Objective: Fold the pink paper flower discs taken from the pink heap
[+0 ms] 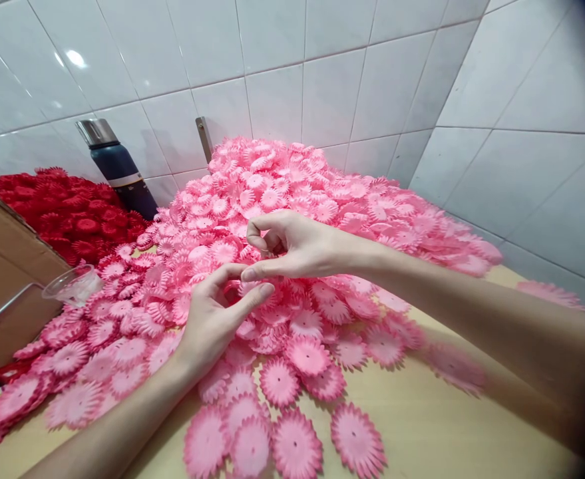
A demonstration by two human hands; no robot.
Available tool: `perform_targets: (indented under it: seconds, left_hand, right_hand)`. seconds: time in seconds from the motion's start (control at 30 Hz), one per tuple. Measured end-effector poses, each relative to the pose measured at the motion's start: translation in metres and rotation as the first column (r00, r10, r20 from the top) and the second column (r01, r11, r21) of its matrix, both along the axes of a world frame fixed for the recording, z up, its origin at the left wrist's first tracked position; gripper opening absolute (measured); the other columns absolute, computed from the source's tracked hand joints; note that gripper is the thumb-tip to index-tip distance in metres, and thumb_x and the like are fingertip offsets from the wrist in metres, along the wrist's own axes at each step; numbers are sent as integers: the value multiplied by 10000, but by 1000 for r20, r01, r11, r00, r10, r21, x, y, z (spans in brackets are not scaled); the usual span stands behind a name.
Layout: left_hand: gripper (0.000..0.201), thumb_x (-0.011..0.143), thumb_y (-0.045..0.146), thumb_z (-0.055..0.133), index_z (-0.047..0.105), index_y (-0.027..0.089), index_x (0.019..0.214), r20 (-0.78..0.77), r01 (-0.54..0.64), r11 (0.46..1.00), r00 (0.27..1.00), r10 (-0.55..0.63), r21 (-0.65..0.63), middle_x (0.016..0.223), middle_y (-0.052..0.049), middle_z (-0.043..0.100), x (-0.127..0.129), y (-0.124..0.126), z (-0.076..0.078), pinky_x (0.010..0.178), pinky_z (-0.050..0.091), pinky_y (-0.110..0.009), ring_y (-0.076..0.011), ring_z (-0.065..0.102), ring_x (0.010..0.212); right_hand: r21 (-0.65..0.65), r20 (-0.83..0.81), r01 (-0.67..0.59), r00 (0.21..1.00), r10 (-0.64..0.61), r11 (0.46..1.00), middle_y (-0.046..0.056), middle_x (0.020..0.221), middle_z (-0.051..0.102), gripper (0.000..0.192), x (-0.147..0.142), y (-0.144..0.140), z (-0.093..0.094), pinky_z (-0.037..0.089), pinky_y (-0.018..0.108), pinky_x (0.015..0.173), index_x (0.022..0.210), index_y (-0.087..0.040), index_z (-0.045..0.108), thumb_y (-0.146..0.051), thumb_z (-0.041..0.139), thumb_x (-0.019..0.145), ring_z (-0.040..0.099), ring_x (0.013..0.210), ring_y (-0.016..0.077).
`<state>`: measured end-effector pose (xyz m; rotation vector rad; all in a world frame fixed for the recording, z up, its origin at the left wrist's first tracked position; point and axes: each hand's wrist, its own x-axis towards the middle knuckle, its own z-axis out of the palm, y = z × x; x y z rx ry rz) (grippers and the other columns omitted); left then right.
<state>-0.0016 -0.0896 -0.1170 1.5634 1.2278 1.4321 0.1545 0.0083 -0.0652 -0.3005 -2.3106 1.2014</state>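
Hands meet over one pink flower heap [292,219]: left hand [212,319] curls half-open, fingertips touching petals; right hand [287,246] pinches something too small to tell. Beyond lie one red heap [67,213], one flask [117,166], one clear cup [72,286], one cardboard box [2,279].

Setting: small piecework workshop, likely a tiled corner room. Evidence: white glazed wall tiles [282,60] on two walls meeting at a corner; wooden tabletop [422,426] heaped with a large pile of identical pink petal discs [292,199]; second heap of red discs [67,209]; cardboard box [2,266] at left; blue flask [117,169] against the wall.
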Motion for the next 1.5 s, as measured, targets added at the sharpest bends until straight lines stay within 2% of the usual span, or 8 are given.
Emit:
perform_targets:
  seconds: [0.33, 0.53, 0.67, 0.87, 1.1, 1.2, 1.33, 1.5]
  left_hand:
    - [84, 863, 250, 644, 673, 187, 911, -53, 56, 998, 997, -54, 25, 833, -14, 632, 0, -1, 0, 726, 468, -230, -150, 576, 794]
    - [40, 876, 225, 626, 651, 213, 904, 26, 13, 1000, 1000, -13, -7, 858, 2, 605, -5, 0, -3, 787, 430, -233, -147, 546, 841]
    - [15, 876, 212, 615, 615, 224, 867, 66, -36, 998, 997, 33, 42, 924, -1, 563, -4, -1, -2, 829, 413, -240, -151, 509, 906]
    - [42, 887, 197, 594, 593, 239, 882, 117, -66, 996, 991, 59, 59, 936, 6, 516, -4, -1, -5, 838, 398, -220, -135, 488, 913]
    - [113, 916, 285, 564, 631, 208, 866, 128, 16, 1000, 992, -14, -9, 846, 0, 548, -7, 0, -7, 735, 409, -222, -130, 489, 789]
    - [224, 927, 358, 548, 621, 194, 793, 107, -33, 999, 994, 32, 8, 755, 9, 531, -5, 1, -5, 671, 405, -217, -122, 475, 714]
    - [136, 878, 287, 634, 627, 182, 791, 9, -102, 994, 995, 102, 41, 759, 16, 552, -4, 2, -2, 657, 401, -201, -111, 472, 700]
    - [175, 887, 277, 622, 594, 182, 743, -12, -112, 992, 994, 113, 58, 730, 28, 531, -2, 0, 0, 645, 402, -181, -97, 464, 674]
  right_hand:
    - [-25, 100, -47, 994, 50, 999, -83, 544, 378, 431, 2, 1, 2, 234, 208, 428, 587, -175, 415, -369, 765, 746, 334, 490, 52]
    - [6, 109, -26, 994, 25, 1000, -65, 532, 450, 355, 6, 6, 6, 243, 208, 421, 596, -148, 533, -372, 753, 763, 370, 485, 56]
    - [-54, 54, 7, 999, -4, 998, -33, 575, 552, 305, 9, 13, 5, 319, 204, 447, 629, -138, 590, -356, 778, 733, 459, 506, 66]
    - [-110, 24, 45, 999, -43, 993, -37, 570, 544, 322, 8, 14, 3, 347, 206, 466, 592, -143, 547, -307, 804, 695, 481, 527, 71]
    - [-41, 65, 2, 998, 1, 999, -34, 615, 556, 272, 9, 10, 6, 364, 195, 475, 707, -151, 546, -269, 792, 715, 484, 546, 69]
    - [14, 70, -15, 997, 14, 1000, -38, 596, 535, 270, 10, 7, 9, 346, 190, 453, 691, -151, 535, -274, 769, 743, 479, 530, 65]
    - [36, 63, -41, 997, 39, 999, -33, 603, 553, 265, 10, 6, 12, 362, 185, 451, 685, -151, 533, -260, 767, 744, 495, 529, 64]
    - [-3, -67, 179, 982, -179, 984, -6, 624, 612, 250, 19, 23, 12, 420, 207, 460, 714, -161, 562, -262, 791, 719, 552, 545, 91]
